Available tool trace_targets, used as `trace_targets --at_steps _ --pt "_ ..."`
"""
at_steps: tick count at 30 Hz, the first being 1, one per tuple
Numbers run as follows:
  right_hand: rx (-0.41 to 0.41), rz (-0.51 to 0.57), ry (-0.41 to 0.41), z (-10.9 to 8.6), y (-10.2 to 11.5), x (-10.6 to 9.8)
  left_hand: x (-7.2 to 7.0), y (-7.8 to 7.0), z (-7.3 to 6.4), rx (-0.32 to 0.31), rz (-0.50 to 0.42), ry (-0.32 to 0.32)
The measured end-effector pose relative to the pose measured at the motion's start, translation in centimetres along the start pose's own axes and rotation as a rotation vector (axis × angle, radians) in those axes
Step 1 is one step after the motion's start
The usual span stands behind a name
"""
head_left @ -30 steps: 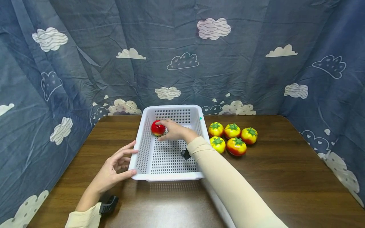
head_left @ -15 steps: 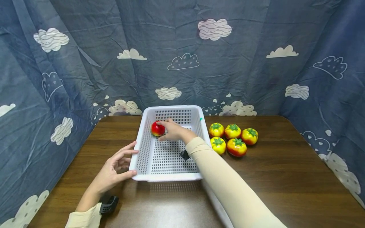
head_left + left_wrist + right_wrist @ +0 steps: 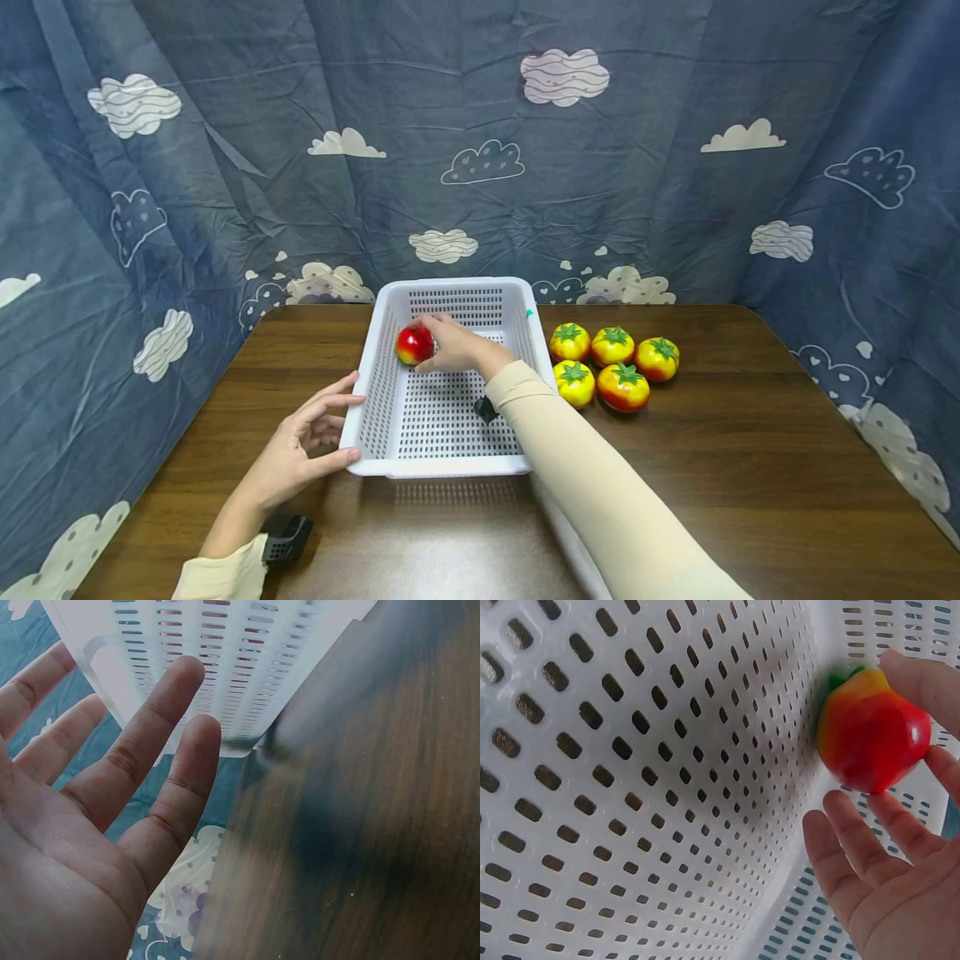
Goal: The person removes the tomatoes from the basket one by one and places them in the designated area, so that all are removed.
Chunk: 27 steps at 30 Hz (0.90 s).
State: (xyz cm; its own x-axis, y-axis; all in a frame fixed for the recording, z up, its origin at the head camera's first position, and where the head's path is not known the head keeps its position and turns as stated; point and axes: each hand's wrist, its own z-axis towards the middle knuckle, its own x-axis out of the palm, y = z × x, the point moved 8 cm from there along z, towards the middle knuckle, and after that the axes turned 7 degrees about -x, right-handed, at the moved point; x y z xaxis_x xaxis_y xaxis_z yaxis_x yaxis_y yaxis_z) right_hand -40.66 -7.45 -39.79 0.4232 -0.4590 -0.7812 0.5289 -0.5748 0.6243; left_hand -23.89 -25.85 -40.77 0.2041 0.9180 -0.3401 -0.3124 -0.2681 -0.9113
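A red toy tomato (image 3: 414, 344) with yellow shading lies in the far left part of a white perforated basket (image 3: 442, 466). My right hand (image 3: 453, 346) reaches into the basket and holds the tomato between thumb and fingers. In the right wrist view, a bit of green leaf shows beside the tomato (image 3: 874, 735), close to the basket floor. The other fingers of that hand (image 3: 900, 877) extend past it. My left hand (image 3: 296, 446) touches the basket's left rim with fingertips and thumb. Its fingers look mostly straight in the left wrist view.
Several yellow-red toy tomatoes with green leaves, one of them a tomato (image 3: 622, 387) at the front, sit in a cluster just right of the basket. Everything stands on a brown wooden table (image 3: 750, 450). A blue cloud-patterned curtain (image 3: 637, 192) hangs behind and at the sides.
The tomato in the basket has shifted slightly toward me and turned a little. My right hand's fingers have moved around it, with one now behind it. My left hand stays put.
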Motion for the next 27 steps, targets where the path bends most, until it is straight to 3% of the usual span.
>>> trace_targets --at_steps 18,27 --pt "-0.057 -0.016 -0.007 0.08 0.44 0.10 -0.03 0.00 -0.05 -0.001 -0.004 0.000" --pt "-0.042 0.005 -0.031 0.03 0.11 0.08 -0.08 0.01 -0.03 -0.005 0.015 -0.007"
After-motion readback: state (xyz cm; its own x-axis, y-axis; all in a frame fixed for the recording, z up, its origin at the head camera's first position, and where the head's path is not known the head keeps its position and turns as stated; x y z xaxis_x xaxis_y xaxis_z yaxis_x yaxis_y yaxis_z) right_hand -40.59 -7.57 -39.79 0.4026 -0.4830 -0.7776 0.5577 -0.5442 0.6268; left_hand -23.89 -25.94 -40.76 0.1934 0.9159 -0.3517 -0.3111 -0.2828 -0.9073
